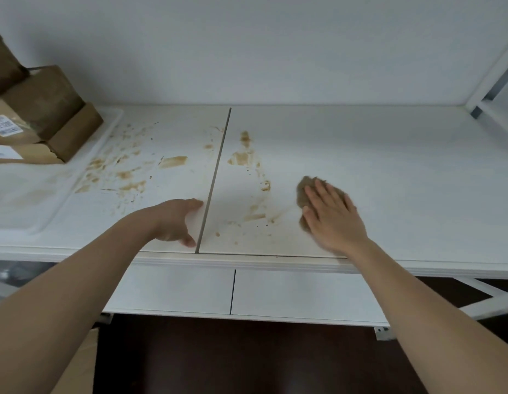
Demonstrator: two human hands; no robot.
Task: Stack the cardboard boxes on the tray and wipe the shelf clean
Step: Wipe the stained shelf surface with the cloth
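Cardboard boxes [39, 109] sit stacked at the far left, around nine to ten o'clock in the head view, piled on a white tray [28, 200] that lies on the left end of the white shelf [389, 166]. The upper boxes are tilted and lean against each other, and a white label shows on the side of one of the lower ones. The tray's raised rim runs toward the front edge of the shelf.

Brown stains [125, 169] are smeared over the shelf between the tray and a dark seam [216, 177] that splits the surface into two panels. More brown smears [247, 160] lie just right of the seam, trailing down toward six o'clock.

The right hand [332, 214] lies flat, fingers straight and spread, pressing a brown cloth [306, 191] against the shelf at about three o'clock from the seam. The cloth pokes out past the fingertips and beside the thumb; the hand's edges are blurred. Its grip is open, palm down on the cloth.

The left hand [176, 220] rests on the shelf just left of the seam, near the front edge, with relaxed fingers reaching forward and the thumb pointing down toward the shelf lip. It holds nothing.

Below the shelf, at six o'clock, a lower white shelf [275, 294] with its own seam shows above a dark floor [233, 359].
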